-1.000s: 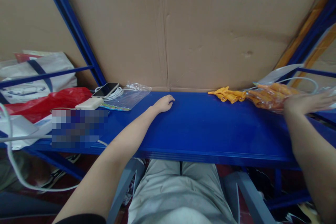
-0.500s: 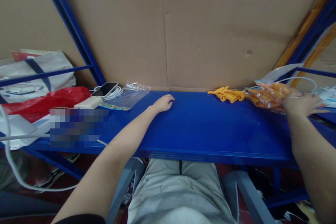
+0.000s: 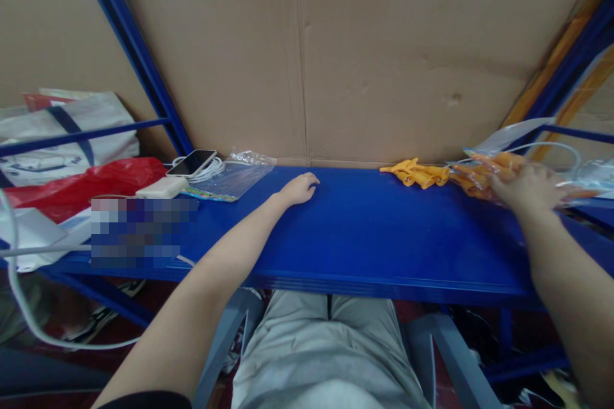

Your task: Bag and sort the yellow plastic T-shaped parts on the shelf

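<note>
**Orange pieces (image 3: 417,174) sitting by table (image 3: 374,236) back edge as right hand (image 3: 530,186) is lying across clear bag (image 3: 470,180)**

Phone (image 3: 192,163) and coiled white cable (image 3: 211,172) are lying near the table's back left corner, beside a flat plastic sleeve (image 3: 240,179). A pale block (image 3: 162,188) is resting in front of them, while a red bag (image 3: 96,184) and a white tote (image 3: 110,121) are crowding the left end. The loose orange pieces are sitting in a heap between the hands, just beside the clear bag, which is holding more orange items toward the back right corner. The left hand (image 3: 300,188) is resting near the back edge, fingers loosely curled, gripping nothing visible.

The table's blue surface is showing a faint sheen, and brown cardboard (image 3: 359,64) is standing behind it as a wall, with a blue post (image 3: 132,45) slanting at left. Pale trousers (image 3: 330,351) are showing below the front edge.

The right hand is blurring and hiding part of the clear bag; whether its fingers are grasping it, one cannot tell. A pixelated patch (image 3: 144,233) is masking the area near the front left corner, and both arms are running out of frame.
</note>
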`<state>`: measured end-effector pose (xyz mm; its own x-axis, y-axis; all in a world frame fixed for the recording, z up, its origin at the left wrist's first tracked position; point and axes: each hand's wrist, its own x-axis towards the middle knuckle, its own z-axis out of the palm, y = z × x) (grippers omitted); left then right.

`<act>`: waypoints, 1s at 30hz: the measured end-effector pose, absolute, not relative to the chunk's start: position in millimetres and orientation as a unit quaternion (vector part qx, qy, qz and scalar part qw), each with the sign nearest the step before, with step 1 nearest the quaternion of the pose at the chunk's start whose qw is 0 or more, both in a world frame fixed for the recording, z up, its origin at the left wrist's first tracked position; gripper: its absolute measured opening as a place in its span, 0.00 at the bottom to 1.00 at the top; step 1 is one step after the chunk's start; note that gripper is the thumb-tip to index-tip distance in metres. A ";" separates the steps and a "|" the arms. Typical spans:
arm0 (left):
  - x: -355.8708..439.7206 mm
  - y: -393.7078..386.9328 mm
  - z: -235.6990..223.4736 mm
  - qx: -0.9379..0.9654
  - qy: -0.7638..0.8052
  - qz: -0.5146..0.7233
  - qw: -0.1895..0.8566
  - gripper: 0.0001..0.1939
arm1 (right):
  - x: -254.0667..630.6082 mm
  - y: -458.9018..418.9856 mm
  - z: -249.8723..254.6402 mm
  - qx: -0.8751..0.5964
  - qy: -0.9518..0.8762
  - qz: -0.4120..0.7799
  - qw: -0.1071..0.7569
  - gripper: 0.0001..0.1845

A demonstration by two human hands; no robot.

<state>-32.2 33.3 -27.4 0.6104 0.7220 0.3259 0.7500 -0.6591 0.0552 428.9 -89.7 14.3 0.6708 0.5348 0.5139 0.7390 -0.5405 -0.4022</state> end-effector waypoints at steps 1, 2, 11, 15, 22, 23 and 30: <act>-32.2 33.1 -27.1 -0.897 -0.410 -0.162 0.045 0.19 | 427.3 -90.0 14.6 -0.863 -0.373 -0.166 0.298 0.39; -32.1 33.0 -27.0 -0.897 -0.409 -0.163 0.046 0.19 | 425.8 -90.2 14.9 -0.863 -0.376 -0.166 0.293 0.40; -32.1 35.2 -28.7 -0.897 -0.406 -0.167 0.049 0.18 | 422.6 -89.7 14.2 -0.859 -0.417 -0.185 0.232 0.53; -31.2 33.9 -27.5 -0.897 -0.409 -0.163 0.047 0.18 | 427.6 -83.2 7.5 -0.862 -0.415 -0.203 0.210 0.43; -29.7 30.1 -24.8 -0.897 -0.412 -0.152 0.052 0.19 | 431.6 -74.3 1.8 -0.852 -0.438 -0.215 0.191 0.31; -29.5 29.7 -24.6 -0.896 -0.413 -0.154 0.051 0.19 | 431.6 -74.3 1.6 -0.853 -0.437 -0.212 0.192 0.31; -28.0 24.6 -19.9 -0.891 -0.431 -0.135 0.050 0.20 | 426.1 -79.8 -0.5 -0.815 -0.467 -0.242 0.242 0.37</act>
